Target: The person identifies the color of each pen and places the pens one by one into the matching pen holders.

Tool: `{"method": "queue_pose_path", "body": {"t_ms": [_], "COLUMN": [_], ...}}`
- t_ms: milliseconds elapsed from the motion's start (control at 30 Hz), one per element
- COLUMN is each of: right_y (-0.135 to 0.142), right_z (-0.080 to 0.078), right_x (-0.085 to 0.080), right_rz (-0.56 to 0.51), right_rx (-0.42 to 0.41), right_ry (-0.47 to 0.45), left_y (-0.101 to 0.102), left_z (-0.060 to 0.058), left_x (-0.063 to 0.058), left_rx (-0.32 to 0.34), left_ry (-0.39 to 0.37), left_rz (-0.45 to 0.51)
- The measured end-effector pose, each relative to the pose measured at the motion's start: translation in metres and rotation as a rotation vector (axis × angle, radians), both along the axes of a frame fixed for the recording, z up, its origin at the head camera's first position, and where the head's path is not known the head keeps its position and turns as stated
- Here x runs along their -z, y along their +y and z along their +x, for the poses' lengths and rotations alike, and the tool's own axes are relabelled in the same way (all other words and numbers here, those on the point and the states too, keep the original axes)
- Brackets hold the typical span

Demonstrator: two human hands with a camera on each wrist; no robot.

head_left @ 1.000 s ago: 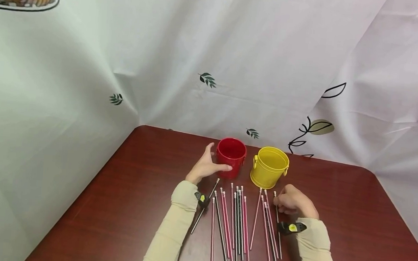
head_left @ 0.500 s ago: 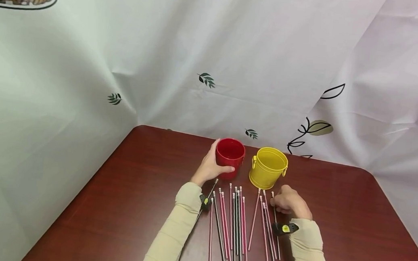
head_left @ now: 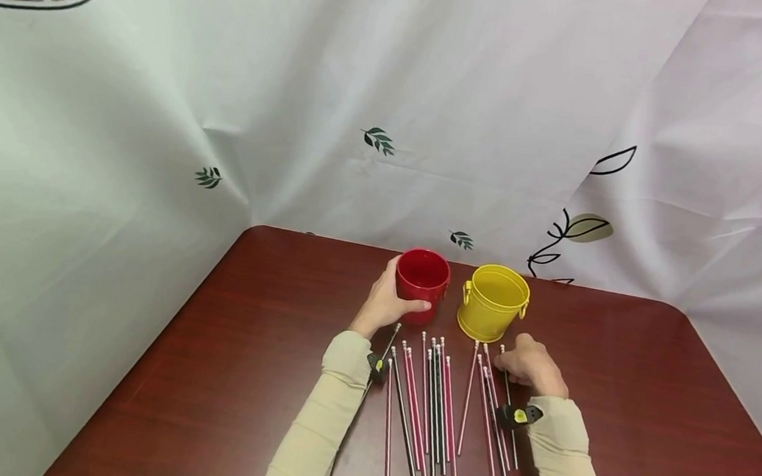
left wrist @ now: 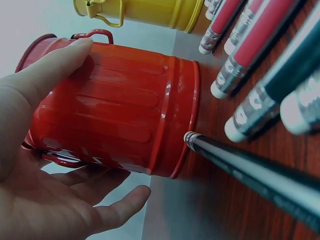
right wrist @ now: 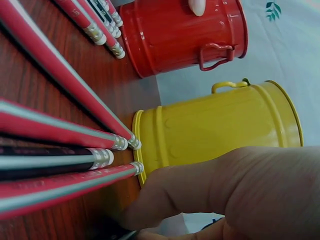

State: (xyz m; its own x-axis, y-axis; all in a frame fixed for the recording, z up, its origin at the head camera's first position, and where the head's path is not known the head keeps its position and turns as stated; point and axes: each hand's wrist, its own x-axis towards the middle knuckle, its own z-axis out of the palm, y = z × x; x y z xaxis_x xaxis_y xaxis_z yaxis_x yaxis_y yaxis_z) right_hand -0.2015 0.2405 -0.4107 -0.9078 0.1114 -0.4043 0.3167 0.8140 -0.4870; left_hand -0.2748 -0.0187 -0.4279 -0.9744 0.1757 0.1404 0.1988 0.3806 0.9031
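Observation:
My left hand (head_left: 379, 302) holds the small red metal bucket (head_left: 417, 290) from its left side. In the left wrist view the thumb lies along the bucket's ribbed wall and the other fingers reach behind it. The bucket stands upright at the back of the table. To the right, my right hand (head_left: 531, 366) is low over the table, with thumb and forefinger pinching a black pencil (head_left: 513, 455) near its eraser end. In the right wrist view that pencil is a dark blur below the fingertips. A yellow bucket (head_left: 485, 315) stands just beyond this hand.
Several pink pencils (head_left: 388, 430) and black pencils (head_left: 404, 416) lie loosely side by side on the dark red wooden table (head_left: 212, 374), eraser ends toward the buckets. A white cloth (head_left: 297, 114) with printed leaves hangs behind the table's back edge.
My left hand has moved right and come into contact with the red bucket, its thumb now across the front. My right hand has shifted slightly left at the black pencil.

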Motion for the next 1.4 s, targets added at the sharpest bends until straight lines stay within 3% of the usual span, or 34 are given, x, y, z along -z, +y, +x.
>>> {"method": "queue_pose_path", "body": {"t_ms": [200,467,667,900,1400], "right_y": [0.001,0.005,0.006,0.004,-0.004], "right_z": [0.0,-0.002,-0.003,-0.001,0.011], "right_x": [0.001,0.004,0.003,-0.004,-0.039], "right_rz": [-0.012,-0.049,-0.012,-0.011,-0.064], "right_rx": [0.008,0.006,-0.026,-0.071,-0.193], "right_ry": [0.011,0.012,0.047,0.066,0.252], "left_y": [0.001,0.0,0.001,0.0,-0.001], "left_z": [0.001,0.003,0.003,0.003,0.002], "left_x": [-0.005,-0.002,-0.004,-0.002,-0.003], "left_rx": [-0.011,-0.025,-0.013,-0.016,0.001], "left_ry": [0.0,-0.005,0.009,0.005,0.001], "left_rz": [-0.041,-0.069,-0.076,-0.086,-0.081]}}
